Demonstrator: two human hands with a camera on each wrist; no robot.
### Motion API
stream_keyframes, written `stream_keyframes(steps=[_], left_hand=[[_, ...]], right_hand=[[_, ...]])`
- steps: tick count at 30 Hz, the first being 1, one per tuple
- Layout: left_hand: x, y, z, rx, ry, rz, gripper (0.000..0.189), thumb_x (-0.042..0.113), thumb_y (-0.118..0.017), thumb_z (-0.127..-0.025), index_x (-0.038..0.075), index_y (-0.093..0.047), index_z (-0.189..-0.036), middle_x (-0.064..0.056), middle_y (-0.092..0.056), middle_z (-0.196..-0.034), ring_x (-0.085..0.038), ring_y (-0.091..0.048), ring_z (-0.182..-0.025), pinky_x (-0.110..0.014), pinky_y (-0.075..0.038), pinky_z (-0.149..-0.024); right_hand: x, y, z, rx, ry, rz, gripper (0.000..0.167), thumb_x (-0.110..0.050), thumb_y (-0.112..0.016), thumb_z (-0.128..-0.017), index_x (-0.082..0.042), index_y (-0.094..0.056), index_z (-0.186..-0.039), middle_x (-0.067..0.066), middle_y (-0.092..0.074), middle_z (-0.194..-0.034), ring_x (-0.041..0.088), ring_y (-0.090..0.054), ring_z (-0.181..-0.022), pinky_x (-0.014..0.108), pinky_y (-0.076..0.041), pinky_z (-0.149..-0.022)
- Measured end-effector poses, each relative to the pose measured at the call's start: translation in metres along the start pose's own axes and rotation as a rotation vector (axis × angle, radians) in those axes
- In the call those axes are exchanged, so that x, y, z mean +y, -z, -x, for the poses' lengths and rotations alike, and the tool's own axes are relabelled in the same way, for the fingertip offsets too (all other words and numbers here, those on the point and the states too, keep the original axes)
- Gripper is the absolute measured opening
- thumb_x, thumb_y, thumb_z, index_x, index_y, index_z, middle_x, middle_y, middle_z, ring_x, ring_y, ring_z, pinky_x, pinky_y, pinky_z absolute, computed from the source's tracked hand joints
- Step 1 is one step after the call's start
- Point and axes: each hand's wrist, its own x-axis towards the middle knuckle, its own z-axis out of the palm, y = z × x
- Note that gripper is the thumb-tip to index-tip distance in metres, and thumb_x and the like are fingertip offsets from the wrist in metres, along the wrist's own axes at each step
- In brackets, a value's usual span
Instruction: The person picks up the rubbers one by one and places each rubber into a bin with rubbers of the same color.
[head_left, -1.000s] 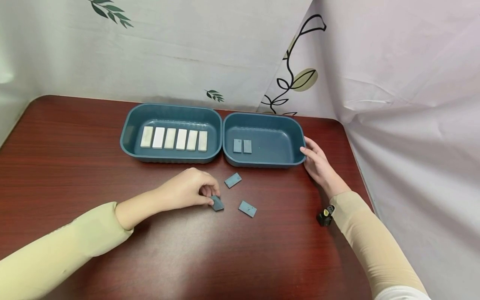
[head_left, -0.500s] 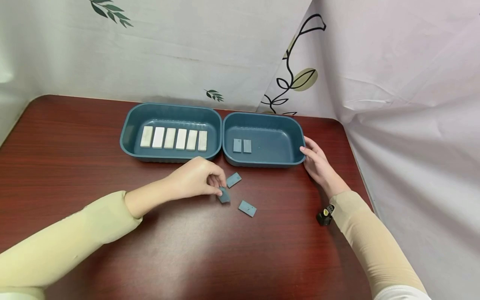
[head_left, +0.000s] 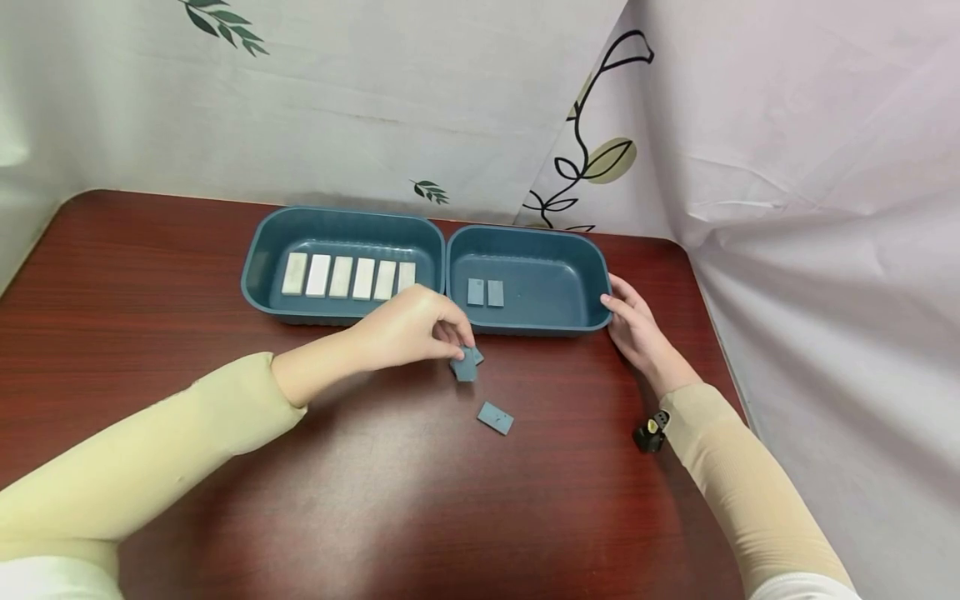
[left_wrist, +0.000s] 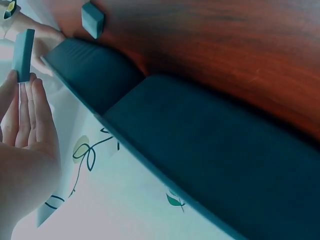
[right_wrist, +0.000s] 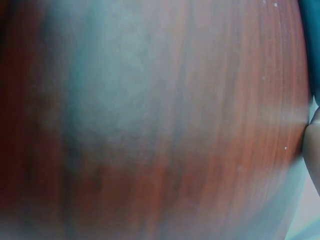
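My left hand (head_left: 408, 327) pinches a flat blue-grey rectangular block (head_left: 465, 368) between thumb and fingers, just in front of the trays. In the left wrist view that block (left_wrist: 23, 55) stands up from the fingertips. Behind it, a second blue-grey block (head_left: 478, 356) is partly covered from the head camera. Another such block (head_left: 496, 418) lies nearer on the table. My right hand (head_left: 637, 329) grips the right end of the right blue tray (head_left: 551, 287), thumb over the rim and fingers outside. Two blue-grey blocks (head_left: 485, 292) lie side by side in that tray.
The left blue tray (head_left: 337, 229) adjoins the right one and holds a row of several white and cream blocks (head_left: 341, 277). Both stand near the back of the dark red wooden table (head_left: 375, 500). White patterned cloth (head_left: 337, 108) hangs behind and to the right.
My left hand has moved right and toward the trays, carrying the pinched block until it partly covers the one behind. My right hand stays at the tray's end.
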Motion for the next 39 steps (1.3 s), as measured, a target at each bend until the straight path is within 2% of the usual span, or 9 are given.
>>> stream_keyframes(steps=[11,25,39], left_hand=[[0.004,0.008,-0.029,0.049,-0.012,-0.013,0.010,0.005,-0.086,-0.089,0.007,-0.084,-0.099,-0.005,-0.082,-0.099,-0.017,-0.078,-0.087,-0.031,-0.064,-0.085],[0.005,0.016,-0.069,0.071,-0.037,-0.034,0.010,0.006,-0.083,-0.092,0.005,-0.083,-0.102,-0.009,-0.082,-0.104,-0.021,-0.078,-0.092,-0.033,-0.064,-0.088],[-0.005,0.015,-0.100,0.086,0.041,-0.035,0.009,0.005,-0.081,-0.094,0.005,-0.083,-0.103,-0.009,-0.081,-0.107,-0.022,-0.077,-0.099,-0.033,-0.062,-0.091]], right_hand=[[-0.002,-0.001,0.001,-0.004,-0.004,-0.003,0.034,-0.002,-0.043,-0.111,-0.016,-0.052,-0.141,-0.006,-0.064,-0.128,0.007,-0.065,-0.112,0.020,-0.049,-0.099],[-0.001,-0.002,0.002,-0.006,-0.001,-0.011,0.035,-0.001,-0.044,-0.110,-0.015,-0.053,-0.141,-0.005,-0.064,-0.130,0.007,-0.064,-0.113,0.020,-0.049,-0.099],[0.000,-0.001,0.001,-0.010,0.002,-0.005,0.035,-0.002,-0.044,-0.110,-0.017,-0.054,-0.140,-0.007,-0.065,-0.130,0.006,-0.065,-0.114,0.020,-0.048,-0.100]])
